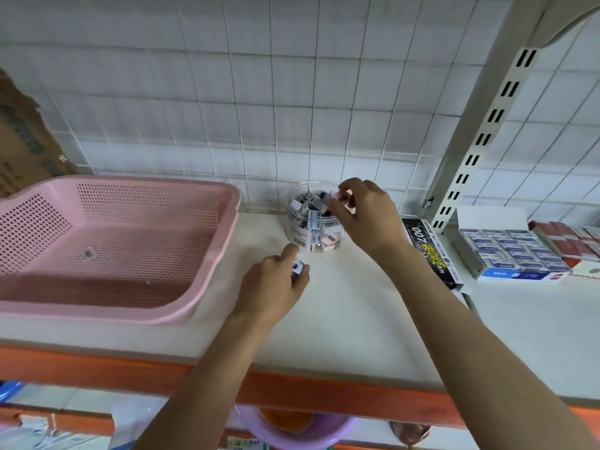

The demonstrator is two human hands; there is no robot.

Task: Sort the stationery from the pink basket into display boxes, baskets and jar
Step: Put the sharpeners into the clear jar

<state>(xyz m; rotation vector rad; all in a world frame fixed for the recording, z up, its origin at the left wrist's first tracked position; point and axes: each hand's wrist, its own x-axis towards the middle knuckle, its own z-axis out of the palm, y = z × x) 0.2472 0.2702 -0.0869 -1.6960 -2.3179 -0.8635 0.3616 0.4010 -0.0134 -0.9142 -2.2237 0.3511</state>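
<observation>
A clear plastic jar (pixel 308 222) stands on the white shelf against the tiled wall, holding several small wrapped erasers. My right hand (pixel 363 212) is over the jar's right rim and pinches a small pale eraser (pixel 345 194) at the opening. My left hand (pixel 276 284) rests on the shelf just in front of the jar and holds another small eraser (pixel 298 266) between thumb and fingers. The pink basket (pixel 107 241) lies at the left; only a small sticker-like item (pixel 88 254) shows on its floor.
A black box with yellow print (pixel 431 251) lies right of the jar by the slotted shelf upright (pixel 480 144). Display boxes of blue and red packs (pixel 513 251) stand at the far right. A cardboard box (pixel 22 134) leans at the far left. The shelf's orange front edge (pixel 194 381) runs below.
</observation>
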